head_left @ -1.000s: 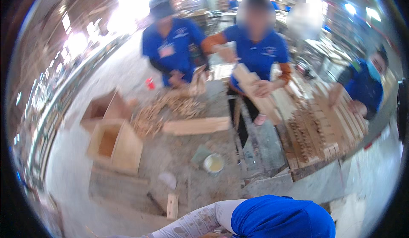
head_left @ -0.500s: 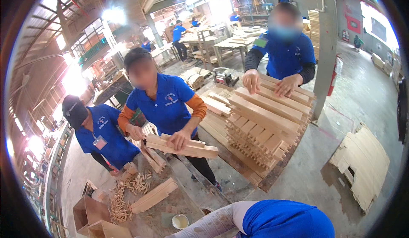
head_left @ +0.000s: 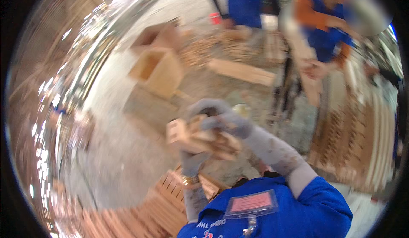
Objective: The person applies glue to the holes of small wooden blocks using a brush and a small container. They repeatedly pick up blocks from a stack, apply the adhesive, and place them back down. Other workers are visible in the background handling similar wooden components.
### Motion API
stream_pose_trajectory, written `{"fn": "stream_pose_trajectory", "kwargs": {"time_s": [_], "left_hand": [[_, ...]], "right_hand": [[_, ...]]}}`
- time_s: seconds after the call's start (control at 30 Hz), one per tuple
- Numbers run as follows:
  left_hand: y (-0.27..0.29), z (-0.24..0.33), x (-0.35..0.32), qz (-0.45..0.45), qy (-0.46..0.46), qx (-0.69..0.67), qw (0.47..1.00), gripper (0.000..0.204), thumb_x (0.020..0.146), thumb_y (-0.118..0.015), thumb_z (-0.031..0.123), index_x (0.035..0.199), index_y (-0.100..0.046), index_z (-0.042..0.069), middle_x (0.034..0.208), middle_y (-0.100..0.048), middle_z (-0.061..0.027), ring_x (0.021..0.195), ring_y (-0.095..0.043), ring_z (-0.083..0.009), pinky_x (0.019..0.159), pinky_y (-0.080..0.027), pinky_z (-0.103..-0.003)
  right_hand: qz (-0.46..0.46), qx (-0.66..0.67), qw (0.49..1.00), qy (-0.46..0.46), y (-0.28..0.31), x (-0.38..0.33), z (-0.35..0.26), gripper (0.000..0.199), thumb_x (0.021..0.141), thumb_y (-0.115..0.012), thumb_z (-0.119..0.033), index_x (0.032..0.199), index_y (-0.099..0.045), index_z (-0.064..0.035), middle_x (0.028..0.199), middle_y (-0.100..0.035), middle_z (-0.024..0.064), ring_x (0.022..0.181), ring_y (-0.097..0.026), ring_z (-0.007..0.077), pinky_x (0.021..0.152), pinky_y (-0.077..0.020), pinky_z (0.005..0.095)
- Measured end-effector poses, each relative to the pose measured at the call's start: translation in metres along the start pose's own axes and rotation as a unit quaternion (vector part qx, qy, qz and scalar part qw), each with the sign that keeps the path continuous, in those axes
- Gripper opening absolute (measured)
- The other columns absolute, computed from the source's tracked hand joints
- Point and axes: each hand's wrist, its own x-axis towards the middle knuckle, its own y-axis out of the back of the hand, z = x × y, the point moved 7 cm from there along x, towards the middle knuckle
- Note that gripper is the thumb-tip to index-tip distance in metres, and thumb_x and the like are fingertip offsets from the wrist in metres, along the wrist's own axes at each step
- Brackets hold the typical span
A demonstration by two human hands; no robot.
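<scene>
Pale wooden pieces [head_left: 179, 135], smeared by motion, are held in front of my body; one end shows dark slots. My left hand [head_left: 194, 160], in a grey glove, grips them from below. My right hand [head_left: 223, 118], also gloved in grey, curls over their top with fingers closed against the wood. How many pieces there are, and the fingertips, cannot be made out. Just beyond my right hand is a small pale pot [head_left: 242, 110]. Below my left hand lies a row of slotted wooden bars [head_left: 157, 199].
Two open wooden boxes [head_left: 164, 78] stand beyond my hands on the left. Past them are a heap of short dowels [head_left: 198, 52] and a flat board [head_left: 243, 72]. Stacked wooden bars [head_left: 349, 140] fill the right. A co-worker in orange sleeves [head_left: 326, 20] and another in blue [head_left: 243, 3] stand across.
My view has swung left and down, so the boxes and dowels now sit higher in the picture. Both my hands, hidden before, are now in view holding wood.
</scene>
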Motion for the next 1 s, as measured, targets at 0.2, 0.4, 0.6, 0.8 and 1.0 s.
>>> {"fn": "stream_pose_trajectory", "kwargs": {"time_s": [0.2,0.4,0.6,0.8,1.0], "left_hand": [[-0.044,0.108,-0.001,-0.023,-0.03,0.128,0.991,0.076,0.057,-0.087,0.011,0.121,-0.047,0.003,0.111,-0.058,-0.0059,0.1,-0.057,-0.0144,0.083,-0.052,-0.032],[-0.047,0.101,0.002,0.025,-0.03,0.061,0.997,0.068,0.057,-0.087,0.008,0.112,-0.048,0.004,0.105,-0.06,-0.0055,0.096,-0.059,-0.0139,0.079,-0.053,-0.03],[-0.065,0.112,-0.006,0.054,-0.123,0.19,0.973,0.075,0.054,-0.089,0.009,0.114,-0.044,0.005,0.102,-0.061,-0.007,0.092,-0.062,-0.0163,0.077,-0.054,-0.028],[-0.076,0.105,0.001,0.03,-0.072,0.162,0.984,0.081,0.054,-0.09,0.016,0.12,-0.046,0.002,0.101,-0.061,-0.0092,0.091,-0.062,-0.0175,0.078,-0.054,-0.029],[-0.051,0.119,-0.006,0.063,-0.073,0.175,0.98,0.059,0.058,-0.085,0.013,0.107,-0.056,-0.001,0.1,-0.063,-0.0086,0.087,-0.063,-0.0162,0.075,-0.053,-0.029]], "right_hand": [[-0.054,0.001,0.997,0.049,-0.025,-0.003,-0.005,0.036,0.081,-0.07,-0.014,0.112,-0.059,-0.001,0.11,-0.061,0.0076,0.1,-0.057,0.0135,0.089,-0.0447,0.0277],[0.071,-0.211,0.971,0.082,-0.013,-0.029,-0.009,0.046,0.079,-0.073,-0.019,0.117,-0.056,0.0008,0.104,-0.063,0.0089,0.095,-0.059,0.0138,0.083,-0.0467,0.0284],[0.036,-0.188,0.975,0.112,-0.021,-0.052,-0.021,0.048,0.08,-0.073,-0.026,0.117,-0.057,-0.0006,0.102,-0.063,0.0132,0.094,-0.061,0.021,0.082,-0.0467,0.0325],[-0.014,-0.368,0.919,0.142,-0.013,-0.054,-0.028,0.052,0.082,-0.069,-0.026,0.125,-0.053,-0.0013,0.12,-0.056,0.0158,0.112,-0.052,0.0292,0.094,-0.0411,0.0366],[0.184,-0.287,0.94,0.012,0.131,-0.066,-0.029,0.027,0.09,-0.059,-0.025,0.105,-0.063,-0.0027,0.097,-0.066,0.0066,0.09,-0.06,0.0149,0.078,-0.047,0.0293]]}}
